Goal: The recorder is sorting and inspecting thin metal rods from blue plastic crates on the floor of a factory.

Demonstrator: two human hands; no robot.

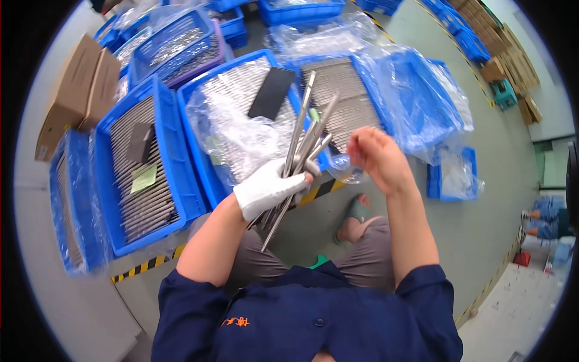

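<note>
In a white glove, my left hand (pixel 271 188) is wrapped round a loose bunch of metal rods (pixel 306 127). The rods fan out above the fist and stick out below it over my lap. Bare, my right hand (pixel 379 158) is held apart to the right of the rods, fingers curled toward the thumb; whether anything is between them is hidden. Behind the bunch stands a blue crate (pixel 192 130) of rods in clear plastic, with a black flat block (pixel 272 93) on top. Beside it, another blue crate (pixel 375 99) holds grey rods in rows.
At left, a blue crate (pixel 175 130) of rods carries a dark block (pixel 140 142) and green paper slip (pixel 144 178). Cardboard boxes (pixel 75 90) stand behind it. To the right are a plastic-lined blue crate (pixel 416 72) and a small blue bin (pixel 434 182) on the floor.
</note>
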